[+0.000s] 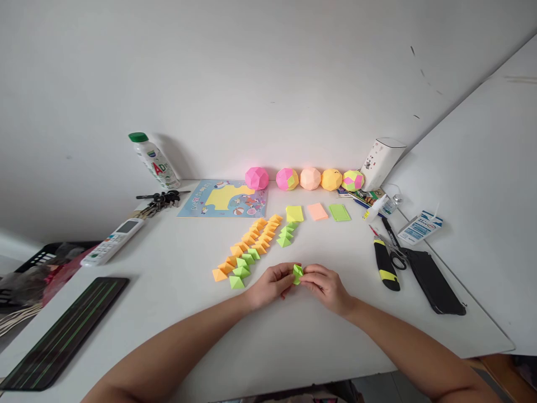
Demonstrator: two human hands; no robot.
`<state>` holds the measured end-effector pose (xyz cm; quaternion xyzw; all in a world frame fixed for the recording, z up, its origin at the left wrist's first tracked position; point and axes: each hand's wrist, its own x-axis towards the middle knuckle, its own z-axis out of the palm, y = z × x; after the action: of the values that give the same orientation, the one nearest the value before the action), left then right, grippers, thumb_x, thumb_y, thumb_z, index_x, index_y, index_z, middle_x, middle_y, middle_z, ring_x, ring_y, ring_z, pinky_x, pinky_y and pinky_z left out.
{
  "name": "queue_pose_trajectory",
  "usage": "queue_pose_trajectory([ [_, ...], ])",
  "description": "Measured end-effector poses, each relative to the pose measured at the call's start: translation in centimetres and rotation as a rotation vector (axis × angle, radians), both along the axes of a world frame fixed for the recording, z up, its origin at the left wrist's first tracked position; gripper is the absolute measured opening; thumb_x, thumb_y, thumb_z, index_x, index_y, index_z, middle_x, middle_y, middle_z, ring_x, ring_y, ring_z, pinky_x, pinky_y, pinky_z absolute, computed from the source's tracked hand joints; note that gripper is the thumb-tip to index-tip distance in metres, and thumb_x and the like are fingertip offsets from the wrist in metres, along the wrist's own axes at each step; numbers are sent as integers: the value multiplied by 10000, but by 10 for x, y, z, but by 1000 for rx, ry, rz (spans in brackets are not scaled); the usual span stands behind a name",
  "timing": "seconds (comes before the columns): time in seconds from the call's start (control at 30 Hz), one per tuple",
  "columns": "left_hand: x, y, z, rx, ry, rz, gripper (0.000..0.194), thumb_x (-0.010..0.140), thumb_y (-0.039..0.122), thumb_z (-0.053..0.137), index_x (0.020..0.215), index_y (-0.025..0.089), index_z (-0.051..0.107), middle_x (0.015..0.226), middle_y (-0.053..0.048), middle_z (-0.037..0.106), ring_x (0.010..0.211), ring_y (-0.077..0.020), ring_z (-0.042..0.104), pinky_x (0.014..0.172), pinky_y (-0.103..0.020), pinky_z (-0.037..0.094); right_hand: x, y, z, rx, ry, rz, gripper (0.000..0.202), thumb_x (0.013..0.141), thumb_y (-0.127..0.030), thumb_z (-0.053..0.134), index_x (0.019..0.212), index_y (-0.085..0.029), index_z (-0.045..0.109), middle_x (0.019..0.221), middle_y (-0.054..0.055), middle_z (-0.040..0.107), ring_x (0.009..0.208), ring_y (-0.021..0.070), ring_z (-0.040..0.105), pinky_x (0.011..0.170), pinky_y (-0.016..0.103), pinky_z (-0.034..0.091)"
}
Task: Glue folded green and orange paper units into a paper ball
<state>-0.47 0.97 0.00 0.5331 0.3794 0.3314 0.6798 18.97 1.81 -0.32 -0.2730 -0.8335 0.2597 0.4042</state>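
Between my two hands is a small folded piece of green paper [297, 272], held above the white table. My left hand [274, 284] pinches its left side, and my right hand [326, 285] has fingertips closed on its right side. Up and to the left lie rows of folded orange paper pieces [248, 240], with folded green paper pieces [242, 272] beside them. Another short row of green pieces [285, 238] sits just beyond my left hand. Three stacks of square paper lie farther back: yellow [295, 213], peach [318, 211] and green [339, 212].
Several faceted paper balls [310, 179] line the wall. A blue puzzle board [197, 200], white bottle [156, 162], remote control [112, 242] and dark mat [67, 330] are on the left. On the right are a utility knife [386, 264], scissors [397, 259], glue bottle [373, 209] and black case [434, 282].
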Motion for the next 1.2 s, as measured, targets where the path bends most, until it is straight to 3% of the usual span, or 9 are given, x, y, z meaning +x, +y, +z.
queue_pose_trajectory([
  [0.07,0,0,1,27,9,-9,487,808,497,547,1163,164,561,677,18,471,575,-98,416,488,-225,389,0,-1,1,-77,25,-9,123,874,-170,534,886,-208,651,836,68,599,706,158,602,606,280,517],
  [0.27,0,-2,8,98,-12,-103,339,863,441,484,1031,168,596,774,-24,563,570,-89,419,520,-232,372,-3,-4,-1,-507,141,-28,93,839,-247,586,793,-185,637,807,40,575,558,121,597,473,246,495],
  [0.47,0,-4,8,107,-13,-121,314,870,396,491,1050,149,564,832,-49,583,575,-84,432,542,-246,369,-7,-6,4,-727,210,-84,155,780,-324,642,749,-174,620,762,18,597,557,124,595,479,253,489],
  [0.73,2,-6,9,119,0,-110,284,856,353,520,1042,143,566,788,-40,596,568,-83,415,524,-235,346,-7,-8,7,-862,225,-103,215,756,-366,666,784,-168,587,579,-17,605,511,117,563,508,264,488],
  [0.9,1,-5,3,89,-40,-76,314,842,356,539,1075,147,568,757,-32,588,557,-88,422,511,-233,346,-7,-8,8,-883,262,-55,222,777,-362,636,826,-169,538,655,-5,602,550,126,589,499,266,486],
  [1.03,2,-5,2,105,-30,-50,360,838,369,545,1129,157,559,742,-23,578,544,-86,417,505,-230,341,-9,-9,5,-912,308,-30,335,759,-288,651,985,-217,414,822,3,595,640,137,603,509,263,493],
  [1.2,4,-10,1,230,92,-9,422,838,357,543,1214,166,533,658,10,508,565,-101,412,544,-247,351,-11,-12,1,-926,230,-23,400,770,-195,599,1100,-236,377,782,-31,552,616,113,560,546,266,485],
])
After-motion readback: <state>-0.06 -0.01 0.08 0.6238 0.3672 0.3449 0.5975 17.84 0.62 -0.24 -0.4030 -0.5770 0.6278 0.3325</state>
